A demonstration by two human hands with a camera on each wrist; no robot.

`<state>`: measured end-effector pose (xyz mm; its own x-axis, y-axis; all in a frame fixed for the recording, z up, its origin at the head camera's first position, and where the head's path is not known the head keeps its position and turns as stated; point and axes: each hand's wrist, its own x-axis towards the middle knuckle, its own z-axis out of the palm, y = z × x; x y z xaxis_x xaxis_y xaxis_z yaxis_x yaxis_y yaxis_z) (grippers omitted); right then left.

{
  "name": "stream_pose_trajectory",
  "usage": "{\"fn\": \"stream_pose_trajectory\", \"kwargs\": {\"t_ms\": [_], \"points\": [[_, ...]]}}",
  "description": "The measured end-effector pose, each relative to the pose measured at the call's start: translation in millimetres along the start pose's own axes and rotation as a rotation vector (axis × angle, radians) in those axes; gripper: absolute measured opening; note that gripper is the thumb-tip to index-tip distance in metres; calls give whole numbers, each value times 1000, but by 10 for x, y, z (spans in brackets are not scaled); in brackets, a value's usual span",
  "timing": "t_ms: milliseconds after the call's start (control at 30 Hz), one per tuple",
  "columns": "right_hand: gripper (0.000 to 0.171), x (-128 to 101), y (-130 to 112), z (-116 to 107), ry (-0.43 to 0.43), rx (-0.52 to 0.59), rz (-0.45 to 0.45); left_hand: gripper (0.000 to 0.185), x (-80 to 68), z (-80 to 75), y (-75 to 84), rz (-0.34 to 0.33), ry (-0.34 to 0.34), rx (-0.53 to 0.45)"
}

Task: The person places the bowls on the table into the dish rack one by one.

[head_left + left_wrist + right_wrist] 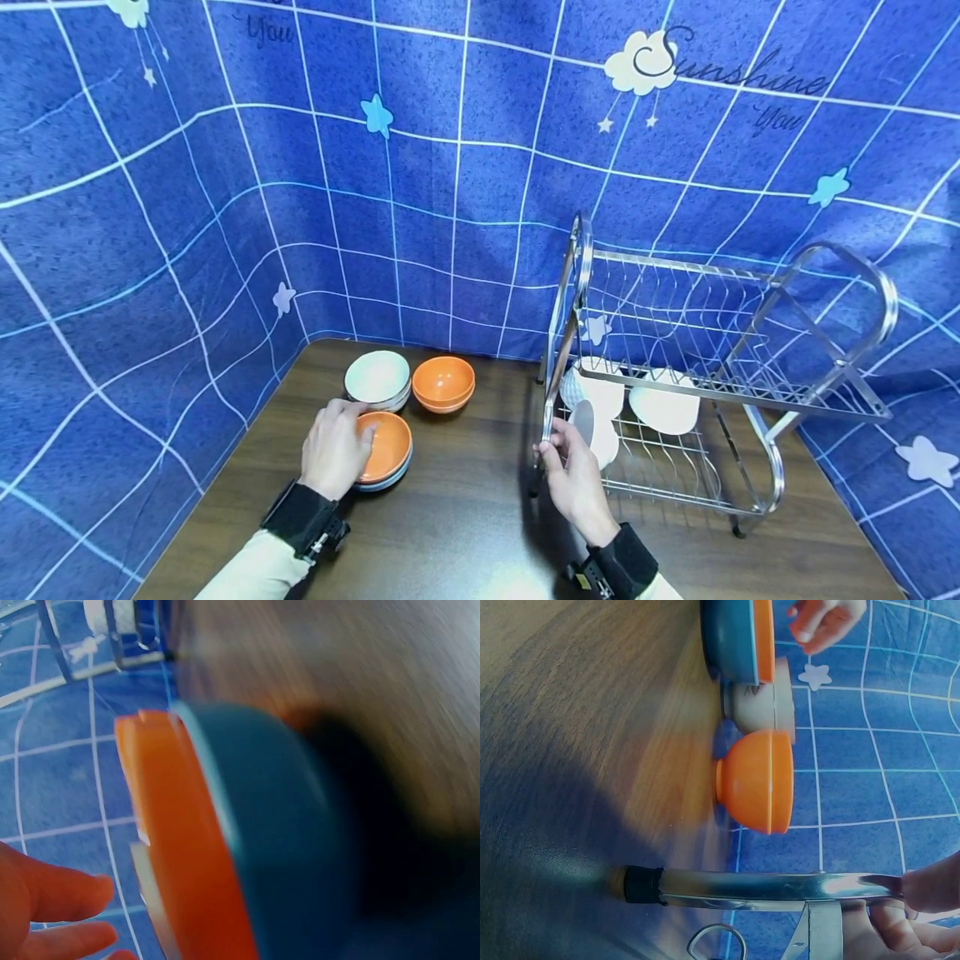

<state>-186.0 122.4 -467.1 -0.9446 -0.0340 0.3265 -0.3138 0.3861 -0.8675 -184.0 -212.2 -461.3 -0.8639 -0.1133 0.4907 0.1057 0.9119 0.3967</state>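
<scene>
- Dish rack [720, 392] of shiny metal, two tiers high, standing on a brown wood-grain bench [465, 517].
- A person's right hand [577, 483] is clamped on the rack's left upright, thumb and fingers curled round the metal tube.
- The person's left hand [336, 446] is well apart from the rack, on its left, above an orange bowl [388, 446]. Its thumb and fingers are apart with nothing between them; the left wrist view is blurred, but they seem clear of the rim.
- That orange bowl sits nested in a blue bowl [727, 641], left of the rack and roughly level with its left front foot.
- A stack of white bowls [377, 377] stands left of the rack, just behind the orange-and-blue pair.
- A stack of orange bowls [444, 382] is also left of the rack, nearer to it than the other stacks.
- White dishes [665, 404] lean in the rack's lower tier, most toward its left end.
- Behind the rack hangs blue cloth [420, 50] with white grid lines, stars and clouds.
- Black straps [622, 560] circle both wrists, left of and in front of the rack.
</scene>
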Motion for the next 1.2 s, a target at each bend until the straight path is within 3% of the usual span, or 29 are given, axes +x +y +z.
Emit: {"fn": "stream_pose_trajectory", "kwargs": {"t_ms": [300,567,700,1000,1200], "points": [[32,-4,-19,-10,-2,-31,6,38,-66,-16,-210,-94,-84,139],[32,-10,8,-12,1,-49,-11,20,-94,13,-289,-192,-204,173],[31,-10,14,-8,4,-54,-16,15,-81,36,-320,-224,-230,176],[30,-6,6,-6,4,-56,-17,16,-63,41,-311,-238,-194,173],[29,-5,-12,-7,9,-93,-13,15,-54,23,-300,-194,-126,149]]}}
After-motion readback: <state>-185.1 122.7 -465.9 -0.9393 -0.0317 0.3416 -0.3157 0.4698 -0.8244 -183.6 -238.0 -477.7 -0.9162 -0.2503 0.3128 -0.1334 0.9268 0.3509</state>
